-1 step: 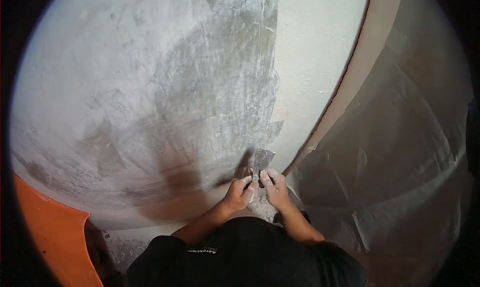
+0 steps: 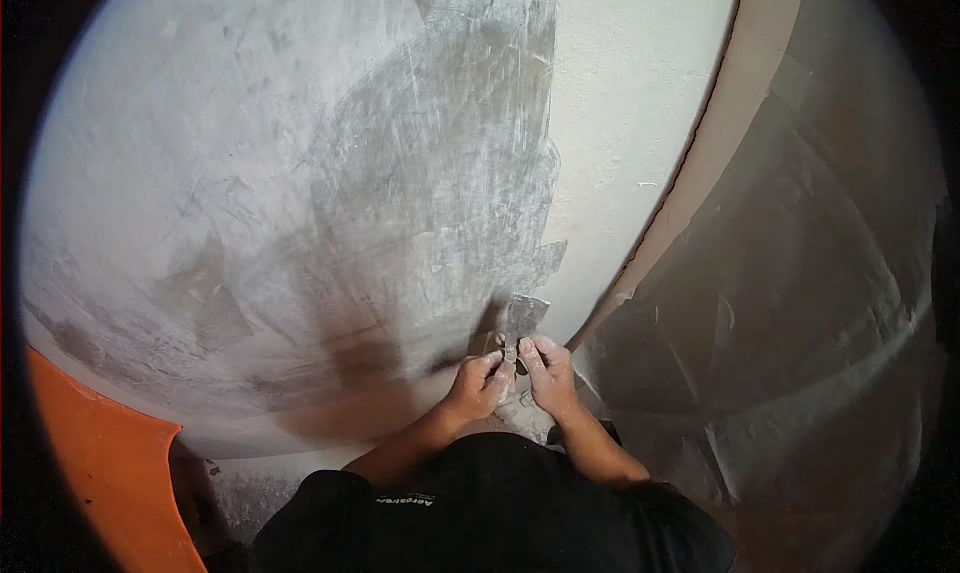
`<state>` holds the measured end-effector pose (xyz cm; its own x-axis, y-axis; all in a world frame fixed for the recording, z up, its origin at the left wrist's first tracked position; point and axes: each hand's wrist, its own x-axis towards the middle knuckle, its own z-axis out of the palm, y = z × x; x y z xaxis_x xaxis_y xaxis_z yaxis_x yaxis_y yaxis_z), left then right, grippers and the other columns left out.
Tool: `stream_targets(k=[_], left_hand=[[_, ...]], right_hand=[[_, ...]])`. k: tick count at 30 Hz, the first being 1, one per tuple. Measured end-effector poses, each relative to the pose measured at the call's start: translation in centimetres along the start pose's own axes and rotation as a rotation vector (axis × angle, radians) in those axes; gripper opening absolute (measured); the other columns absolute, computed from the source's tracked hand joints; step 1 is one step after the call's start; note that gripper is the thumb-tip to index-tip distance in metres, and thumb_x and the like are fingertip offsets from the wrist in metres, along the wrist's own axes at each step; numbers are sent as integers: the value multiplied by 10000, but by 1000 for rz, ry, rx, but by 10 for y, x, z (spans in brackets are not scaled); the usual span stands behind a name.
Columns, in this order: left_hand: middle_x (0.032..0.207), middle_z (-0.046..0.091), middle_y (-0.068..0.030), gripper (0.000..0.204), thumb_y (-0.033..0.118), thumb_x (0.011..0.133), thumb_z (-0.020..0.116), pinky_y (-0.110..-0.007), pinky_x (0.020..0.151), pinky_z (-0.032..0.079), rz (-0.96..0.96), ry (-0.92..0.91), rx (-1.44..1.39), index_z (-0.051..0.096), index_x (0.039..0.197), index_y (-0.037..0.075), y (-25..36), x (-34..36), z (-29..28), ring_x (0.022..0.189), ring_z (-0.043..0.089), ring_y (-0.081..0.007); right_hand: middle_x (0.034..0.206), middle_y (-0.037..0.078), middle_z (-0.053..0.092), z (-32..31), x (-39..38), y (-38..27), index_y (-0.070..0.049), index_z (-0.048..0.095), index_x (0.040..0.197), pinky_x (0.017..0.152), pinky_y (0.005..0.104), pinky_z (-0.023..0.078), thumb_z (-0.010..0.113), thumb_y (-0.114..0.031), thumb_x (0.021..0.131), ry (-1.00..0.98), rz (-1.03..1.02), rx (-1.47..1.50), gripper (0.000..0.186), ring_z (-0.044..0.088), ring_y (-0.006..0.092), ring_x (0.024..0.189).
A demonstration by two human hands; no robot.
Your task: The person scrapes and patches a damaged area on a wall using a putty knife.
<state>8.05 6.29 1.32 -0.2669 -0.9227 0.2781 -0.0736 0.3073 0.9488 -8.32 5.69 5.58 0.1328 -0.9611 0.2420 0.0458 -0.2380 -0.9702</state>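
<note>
A putty knife, its flat grey blade [image 2: 526,315] pointing up and away from me, is held in front of my chest close to the wall. My left hand [image 2: 474,387] is closed at the left of its narrow neck, thumb and fingers pinched. From the other side my right hand [image 2: 552,378] is closed with its thumb near the base of the blade. Pale dust or filler coats the fingers. The handle is mostly hidden between the hands. A small brownish patch beside the left fingertips is too unclear to name.
The wall [image 2: 430,173] ahead has grey, streaky filler over its left and middle, with a whiter strip [image 2: 610,123] at right. Crumpled dark sheeting [image 2: 780,323] hangs along the right beyond a wall edge. An orange sheet-like thing [image 2: 110,463] stands at lower left.
</note>
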Motion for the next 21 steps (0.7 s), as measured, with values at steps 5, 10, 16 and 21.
stream_targets(k=[5,10,16,21], left_hand=[[823,641,-153,148,117,941,603,-365,619,493,219,155,311,645,975,-20,28,10,-6,697,649,-269],[988,638,-182,189,116,905,653,-361,712,530,164,198,422,631,1029,-25,45,14,-15,864,686,-284],[1029,676,-146,224,33,889,654,-313,796,556,292,187,263,613,1094,-46,91,47,-16,900,701,-221],[1203,602,-195,464,18,872,686,-359,804,574,529,217,342,534,1305,-48,107,69,-27,983,664,-269]], right_hand=[[777,-11,584,16,13,-1,-6,614,948,666,269,442,553,-181,1047,90,-84,110,211,519,72,749],[753,-13,595,10,26,-27,-19,605,967,605,255,443,545,-167,1052,94,-118,184,181,540,63,697],[792,34,674,11,50,-44,29,644,1073,529,216,443,571,-84,1027,237,-316,101,143,561,59,602],[987,91,663,11,62,-57,65,632,1165,804,269,498,566,-16,1000,192,-489,-204,196,624,145,895]])
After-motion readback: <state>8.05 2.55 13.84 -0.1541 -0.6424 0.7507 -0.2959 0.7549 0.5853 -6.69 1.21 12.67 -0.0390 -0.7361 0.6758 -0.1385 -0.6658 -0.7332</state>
